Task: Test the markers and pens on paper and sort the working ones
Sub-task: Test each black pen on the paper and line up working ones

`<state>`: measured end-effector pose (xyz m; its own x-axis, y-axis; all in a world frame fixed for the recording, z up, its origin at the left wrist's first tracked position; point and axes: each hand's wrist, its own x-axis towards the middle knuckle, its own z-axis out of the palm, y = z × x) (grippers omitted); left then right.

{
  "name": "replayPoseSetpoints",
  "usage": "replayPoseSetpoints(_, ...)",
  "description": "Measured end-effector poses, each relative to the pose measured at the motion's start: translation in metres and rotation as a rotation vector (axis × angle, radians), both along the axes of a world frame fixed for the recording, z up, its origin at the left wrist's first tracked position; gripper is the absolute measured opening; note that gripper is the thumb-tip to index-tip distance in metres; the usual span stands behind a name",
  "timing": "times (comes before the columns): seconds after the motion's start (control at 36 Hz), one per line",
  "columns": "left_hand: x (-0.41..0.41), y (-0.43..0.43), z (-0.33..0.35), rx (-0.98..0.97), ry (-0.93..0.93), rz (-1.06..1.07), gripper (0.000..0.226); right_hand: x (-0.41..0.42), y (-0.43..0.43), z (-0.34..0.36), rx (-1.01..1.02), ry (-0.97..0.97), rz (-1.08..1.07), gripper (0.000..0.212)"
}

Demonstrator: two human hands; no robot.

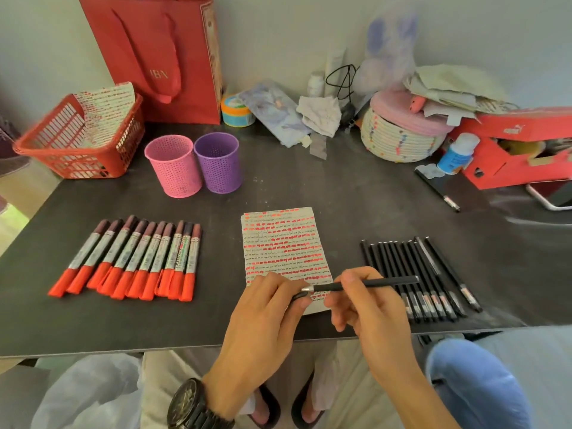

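A sheet of paper [283, 243] covered in red dashes and thin black scribbles lies in the middle of the dark table. My right hand [368, 308] pinches a slim black pen [380, 283] held level over the paper's near right corner, its silver tip pointing left. My left hand [266, 308] grips the pen's black cap [298, 296] just below that tip, apart from it. Several red-capped markers [136, 258] lie in a row left of the paper. Several black pens [424, 274] lie in a row on the right.
A pink mesh cup [173, 165] and a purple mesh cup [218, 162] stand behind the paper. A red basket [77, 140] with scribbled paper sits far left, a red bag behind it. One loose black pen [436, 190], a woven basket and a red shoebox crowd the back right.
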<state>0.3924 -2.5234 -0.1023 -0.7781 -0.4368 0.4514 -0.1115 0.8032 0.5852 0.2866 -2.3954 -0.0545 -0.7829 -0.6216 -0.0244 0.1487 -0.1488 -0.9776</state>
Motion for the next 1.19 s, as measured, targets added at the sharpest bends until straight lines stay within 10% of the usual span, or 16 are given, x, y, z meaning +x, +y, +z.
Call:
replayPoseSetpoints(0.89,-0.019,0.005,0.019,-0.006,-0.101,-0.068,0.035,-0.01,0.006,0.001,0.09,0.258,-0.077,0.007)
replayPoseSetpoints(1.03,-0.012,-0.03,0.01,-0.05,-0.223,0.088,0.05,-0.084,0.043,0.014,0.33,0.285,-0.279,0.038)
replayPoseSetpoints(1.19,-0.007,-0.046,-0.015,-0.03,-0.356,0.123,0.057,-0.181,0.103,0.017,1.071,0.616,-0.164,0.033)
